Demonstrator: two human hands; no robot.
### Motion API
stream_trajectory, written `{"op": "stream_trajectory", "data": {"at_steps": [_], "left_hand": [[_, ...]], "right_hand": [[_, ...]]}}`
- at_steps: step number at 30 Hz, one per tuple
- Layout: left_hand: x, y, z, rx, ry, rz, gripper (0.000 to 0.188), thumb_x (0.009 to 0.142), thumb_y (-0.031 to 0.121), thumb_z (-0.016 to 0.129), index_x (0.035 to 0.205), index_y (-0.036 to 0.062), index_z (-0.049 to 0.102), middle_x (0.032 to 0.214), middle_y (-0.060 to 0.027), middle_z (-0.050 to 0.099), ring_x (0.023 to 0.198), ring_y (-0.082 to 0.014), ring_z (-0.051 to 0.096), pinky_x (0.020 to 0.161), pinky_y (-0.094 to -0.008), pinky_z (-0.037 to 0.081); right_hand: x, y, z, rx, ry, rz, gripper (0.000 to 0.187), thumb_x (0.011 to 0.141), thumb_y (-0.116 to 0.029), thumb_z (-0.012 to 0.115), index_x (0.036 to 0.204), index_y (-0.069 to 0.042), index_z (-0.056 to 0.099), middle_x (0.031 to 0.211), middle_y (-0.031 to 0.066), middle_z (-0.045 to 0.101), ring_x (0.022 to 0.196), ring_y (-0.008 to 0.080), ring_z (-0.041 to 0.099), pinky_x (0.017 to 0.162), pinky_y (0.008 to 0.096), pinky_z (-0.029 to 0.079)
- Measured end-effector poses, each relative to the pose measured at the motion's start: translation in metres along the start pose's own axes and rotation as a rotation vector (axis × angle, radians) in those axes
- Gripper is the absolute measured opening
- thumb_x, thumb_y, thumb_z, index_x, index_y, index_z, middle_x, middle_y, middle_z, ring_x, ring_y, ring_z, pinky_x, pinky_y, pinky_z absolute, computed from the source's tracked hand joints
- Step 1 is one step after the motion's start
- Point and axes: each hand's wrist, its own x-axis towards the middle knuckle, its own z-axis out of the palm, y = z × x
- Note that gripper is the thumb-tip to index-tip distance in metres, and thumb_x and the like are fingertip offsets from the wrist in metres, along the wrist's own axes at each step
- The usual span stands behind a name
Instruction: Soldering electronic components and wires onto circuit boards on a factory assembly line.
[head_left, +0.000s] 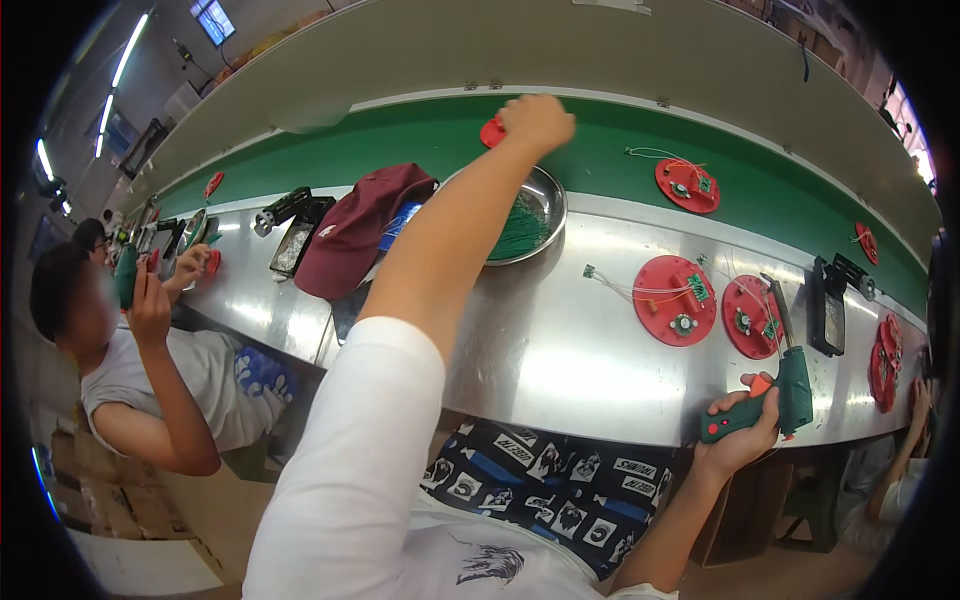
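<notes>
My left hand (540,122) is stretched far out over the green strip at the back. Its fingers are curled at the edge of a red disc (491,132), which the hand partly hides. At the right, my right hand (750,440) grips a green soldering gun (793,385) with an orange trigger, its long tip pointing up and away. Close to that tip lies a red disc with small circuit boards (745,318). A second red disc with boards and loose wires (660,318) lies to its left on the metal table (540,350).
Below my left forearm is a metal bowl of green wires (530,225), beside a maroon cap (355,225). Further red discs (688,186) lie on the green strip (610,165). A black stand (828,310) is at right. A co-worker (150,370) sits left, holding another soldering gun (125,275).
</notes>
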Motion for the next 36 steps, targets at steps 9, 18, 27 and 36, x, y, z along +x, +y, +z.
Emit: {"op": "stream_trajectory", "data": {"at_steps": [9,18,27,36], "left_hand": [[0.014,-0.036,0.01,-0.07,-0.1,0.037,0.04,0.073,0.025,0.078,0.108,0.0073,0.072,0.117,-0.0175,0.068,0.109,-0.0324,0.067,0.091,-0.0433,0.056],[0.011,0.0,-0.05,-0.465,0.665,0.278,0.023,0.075,0.024,0.064,0.082,0.0045,0.075,0.097,-0.0211,0.067,0.096,-0.0377,0.064,0.088,-0.0468,0.05],[-0.146,-0.011,-0.106,-0.838,0.627,0.838,0.02,0.073,0.018,0.066,0.068,-0.0007,0.066,0.091,-0.0223,0.064,0.088,-0.0366,0.062,0.077,-0.0429,0.053],[-0.26,-0.047,-0.041,-0.659,0.243,0.813,0.009,0.073,0.007,0.066,0.074,-0.0021,0.064,0.111,-0.0209,0.061,0.098,-0.0352,0.063,0.085,-0.0436,0.051]], "right_hand": [[0.021,-0.001,-0.035,-0.06,0.05,0.048,0.035,0.102,-0.033,0.048,0.11,-0.001,0.059,0.069,0.0028,0.052,0.056,0.0107,0.047,0.052,0.0239,0.04],[0.02,0.004,-0.015,-0.083,0.09,0.038,0.037,0.1,-0.032,0.051,0.109,0.001,0.062,0.073,0.0021,0.051,0.064,0.0111,0.047,0.059,0.0248,0.04],[0.014,0.006,-0.012,-0.01,0.074,0.141,0.037,0.1,-0.039,0.049,0.099,-0.004,0.062,0.06,0.0013,0.048,0.052,0.0124,0.046,0.049,0.0269,0.039],[-0.003,-0.014,0.005,-0.088,0.074,-0.037,0.036,0.1,-0.033,0.048,0.097,0.001,0.058,0.06,0.0065,0.051,0.05,0.0152,0.049,0.046,0.0283,0.04]]}}
